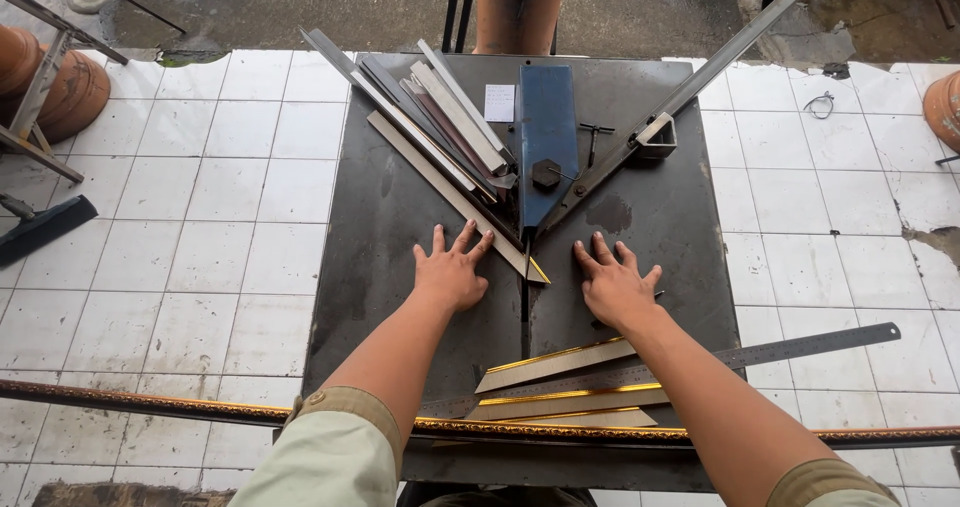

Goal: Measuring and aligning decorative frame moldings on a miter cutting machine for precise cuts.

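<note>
With both palms pressed flat on the dark metal tabletop (390, 217), we rest our left hand (450, 275) and right hand (613, 287) on either side of the narrow slot (524, 312) that runs toward us from the blue blade guard (548, 137). Our fingers are spread wide and hold nothing; the left fingertips (470, 239) touch the edge of a long grey moulding strip (450, 192) whose mitred, gold-edged tip ends just beside the slot, so the hand seems placed to steady that strip against the left fence. Behind the strip lies a fanned stack of more mouldings (440, 117), angled the same way. On the right, a long metal fence arm (700, 67) runs diagonally up and away, meeting the guard near a small hexagonal nut (546, 174), so the two sides form a V pointing at us. Near our right forearm lie several short cut pieces with gold edges (560, 382), and a long steel ruler (760, 352) lies across them, reaching out over the white tiled floor (200, 197). An ornate gold frame moulding (150, 405) crosses the near edge under both our arms, hemming us in. A person's legs (518, 7) stand at the far side, well apart from our hands.
</note>
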